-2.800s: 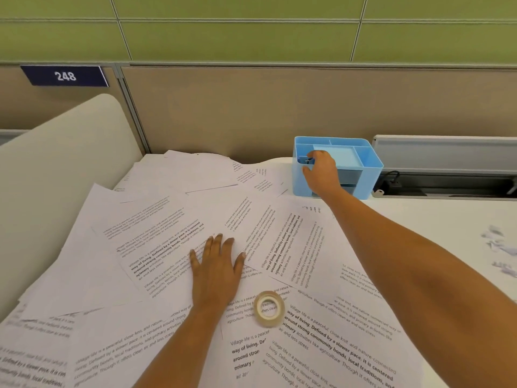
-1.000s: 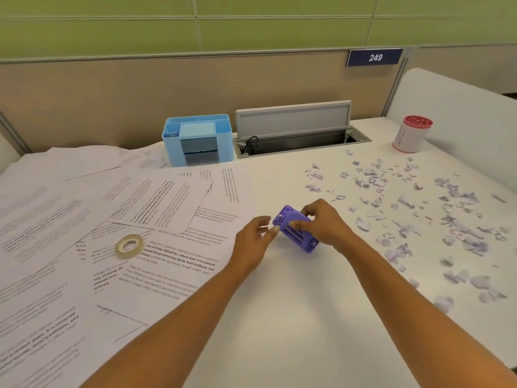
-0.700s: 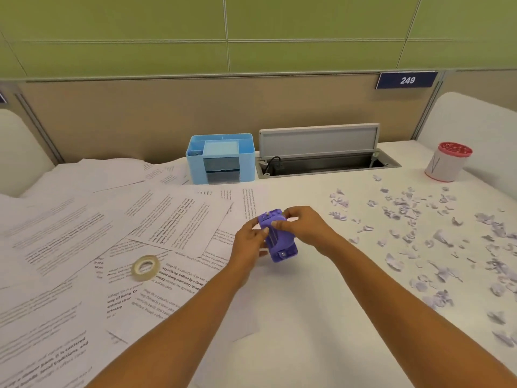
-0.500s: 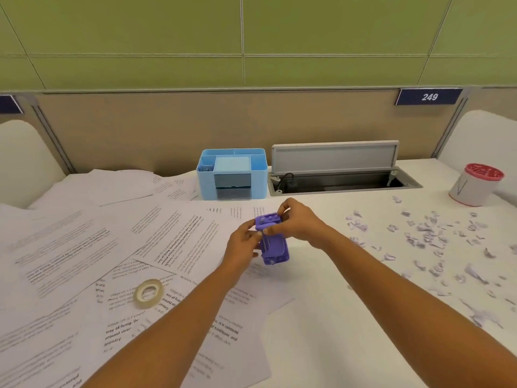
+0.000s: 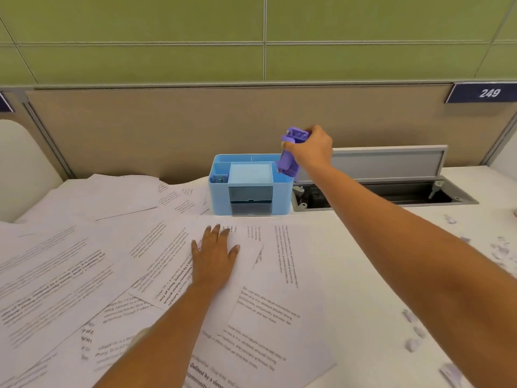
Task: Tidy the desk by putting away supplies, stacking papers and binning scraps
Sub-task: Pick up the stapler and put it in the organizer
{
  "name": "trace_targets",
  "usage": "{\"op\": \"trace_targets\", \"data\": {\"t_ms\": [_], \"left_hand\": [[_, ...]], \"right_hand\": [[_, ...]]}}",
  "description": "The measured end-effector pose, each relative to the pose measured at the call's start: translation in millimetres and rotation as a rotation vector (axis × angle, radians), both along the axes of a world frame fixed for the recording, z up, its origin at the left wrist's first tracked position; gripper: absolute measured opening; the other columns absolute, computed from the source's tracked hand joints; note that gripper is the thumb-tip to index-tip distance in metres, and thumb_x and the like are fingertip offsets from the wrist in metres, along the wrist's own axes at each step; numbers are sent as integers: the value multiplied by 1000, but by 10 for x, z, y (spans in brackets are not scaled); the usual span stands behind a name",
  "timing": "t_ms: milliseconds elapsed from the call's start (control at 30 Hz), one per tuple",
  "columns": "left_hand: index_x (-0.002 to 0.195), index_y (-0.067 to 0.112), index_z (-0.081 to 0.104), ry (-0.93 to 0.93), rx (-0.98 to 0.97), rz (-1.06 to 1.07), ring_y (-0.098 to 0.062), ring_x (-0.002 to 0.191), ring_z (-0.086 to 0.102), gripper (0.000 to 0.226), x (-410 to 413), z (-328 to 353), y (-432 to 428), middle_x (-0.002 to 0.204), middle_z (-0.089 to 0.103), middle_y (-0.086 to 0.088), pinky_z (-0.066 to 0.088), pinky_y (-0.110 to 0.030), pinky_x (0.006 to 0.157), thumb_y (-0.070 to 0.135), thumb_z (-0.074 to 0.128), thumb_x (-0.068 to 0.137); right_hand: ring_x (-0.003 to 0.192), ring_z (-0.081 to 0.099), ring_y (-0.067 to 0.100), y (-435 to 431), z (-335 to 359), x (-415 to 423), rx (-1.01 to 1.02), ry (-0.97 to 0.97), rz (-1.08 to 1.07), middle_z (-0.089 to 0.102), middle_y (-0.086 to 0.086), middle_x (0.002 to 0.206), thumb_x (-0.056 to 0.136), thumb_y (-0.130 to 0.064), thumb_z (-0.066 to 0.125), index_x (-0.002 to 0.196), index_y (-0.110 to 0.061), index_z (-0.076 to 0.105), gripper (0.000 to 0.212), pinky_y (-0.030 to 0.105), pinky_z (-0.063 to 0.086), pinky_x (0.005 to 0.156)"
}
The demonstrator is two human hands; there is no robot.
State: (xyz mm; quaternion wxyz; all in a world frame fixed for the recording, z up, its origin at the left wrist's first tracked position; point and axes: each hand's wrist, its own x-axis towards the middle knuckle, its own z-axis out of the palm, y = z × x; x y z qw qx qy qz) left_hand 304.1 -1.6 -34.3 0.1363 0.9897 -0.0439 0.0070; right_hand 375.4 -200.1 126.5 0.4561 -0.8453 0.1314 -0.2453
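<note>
My right hand (image 5: pixel 309 148) grips a purple hole punch (image 5: pixel 289 158) upright above the right rear corner of the blue desk organizer (image 5: pixel 223 191), its lower end just over the rim. My left hand (image 5: pixel 214 257) lies flat with fingers straight on the printed papers (image 5: pixel 84 270) spread over the left half of the white desk. Paper scraps (image 5: pixel 500 250) are scattered along the right edge of the view. The tape roll is hidden under my left forearm.
An open cable tray (image 5: pixel 391 194) with a raised grey lid sits in the desk right of the organizer. A beige partition (image 5: pixel 167 130) closes off the back, with a white divider (image 5: pixel 19 169) at the left.
My right hand carried the hole punch alone from the desk middle up to the organizer. My left hand let go of it and came down flat on the papers.
</note>
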Motion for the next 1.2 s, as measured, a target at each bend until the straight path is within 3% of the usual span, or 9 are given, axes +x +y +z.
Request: {"op": "trace_targets", "data": {"t_ms": [133, 233, 333, 533, 667, 867, 1033, 1200], "left_hand": [[148, 22, 19, -21, 26, -18, -16, 146, 4, 53, -37, -108, 8, 157, 10, 3, 0, -46, 116, 44, 20, 99], [147, 22, 20, -41, 22, -12, -15, 145, 7, 52, -41, -106, 6, 157, 12, 4, 1, -46, 116, 43, 21, 99], [147, 22, 20, -48, 24, -6, -15, 145, 8, 52, -50, -114, 0, 157, 13, 4, 1, -45, 116, 42, 21, 99], [147, 23, 19, -43, 30, 0, -14, 145, 8, 52, -40, -123, -7, 157, 13, 4, 1, -44, 117, 42, 20, 100], [147, 23, 19, -47, 33, 2, -14, 145, 8, 51, -50, -118, -6, 157, 13, 4, 1, -43, 117, 42, 20, 100], [147, 24, 19, -48, 26, 5, -13, 145, 8, 51, -48, -113, -10, 157, 14, 5, 1, -43, 117, 42, 21, 100], [147, 23, 21, -52, 22, 6, -13, 145, 8, 51, -48, -110, -11, 157, 14, 4, 2, -44, 117, 41, 22, 100], [147, 23, 21, -52, 31, 5, -13, 145, 9, 50, -50, -104, -15, 156, 15, 4, 3, -43, 117, 41, 21, 100]], "right_hand": [[89, 46, 15, 31, -156, 178, 65, -24, -81, 54, 10, 116, 80, -25, 72, 116, -6, 46, 48, 21, 39, 74], [90, 50, 18, 64, -304, 252, 131, 1, -98, 52, 9, 112, 80, -24, 72, 110, -8, 44, 45, 22, 39, 73], [88, 48, 15, 76, -388, 269, 186, 15, -127, 53, 9, 118, 81, -26, 71, 119, -7, 42, 52, 21, 40, 73], [86, 49, 15, 13, -453, 301, 155, 38, -144, 51, 6, 111, 82, -31, 70, 118, -9, 39, 52, 21, 41, 70], [83, 51, 17, 88, -522, 338, 70, 24, -102, 53, 6, 108, 79, -25, 72, 112, -8, 41, 49, 23, 41, 68], [98, 58, 23, 196, -757, 405, -130, 10, -28, 57, 9, 115, 79, -22, 73, 113, -6, 43, 47, 27, 45, 74], [111, 48, 22, 164, -869, 352, -431, 82, -56, 56, 9, 117, 93, -37, 51, 118, -8, 51, 38, 36, 45, 90], [114, 46, 21, 121, -988, 278, -542, 34, 27, 54, 8, 121, 98, -38, 39, 117, -8, 54, 40, 36, 46, 94]]}}
